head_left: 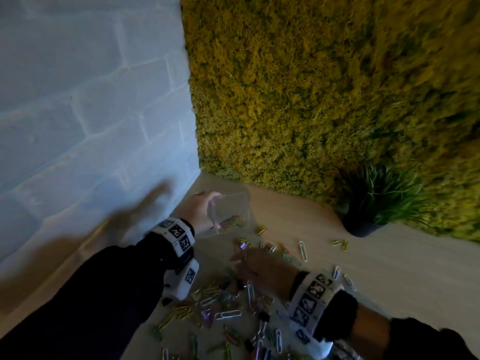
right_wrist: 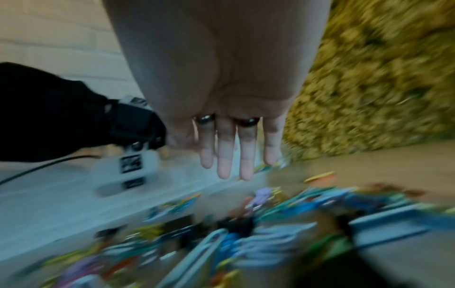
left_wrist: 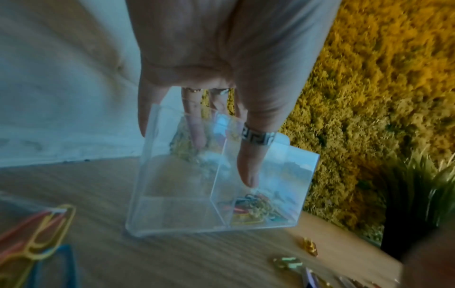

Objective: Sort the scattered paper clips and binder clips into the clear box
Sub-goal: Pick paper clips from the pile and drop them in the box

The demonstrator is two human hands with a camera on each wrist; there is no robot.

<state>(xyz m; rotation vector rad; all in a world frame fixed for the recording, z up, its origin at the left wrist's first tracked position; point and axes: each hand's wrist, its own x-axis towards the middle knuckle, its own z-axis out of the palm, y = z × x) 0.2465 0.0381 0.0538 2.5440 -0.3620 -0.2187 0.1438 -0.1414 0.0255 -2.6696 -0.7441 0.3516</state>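
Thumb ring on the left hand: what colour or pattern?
Silver, with a dark angular key pattern, on the thumb ring; clearest in the left wrist view.

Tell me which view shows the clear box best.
Left wrist view: the clear box fills the middle, its divider visible, colored clips in one compartment, left hand gripping its wall. The head view shows it small and faint. The right wrist view doesn't clearly show it.

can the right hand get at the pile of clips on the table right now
Probably yes: the right hand hovers open over the clips, nothing between them. The left hand holds the box off to the side.
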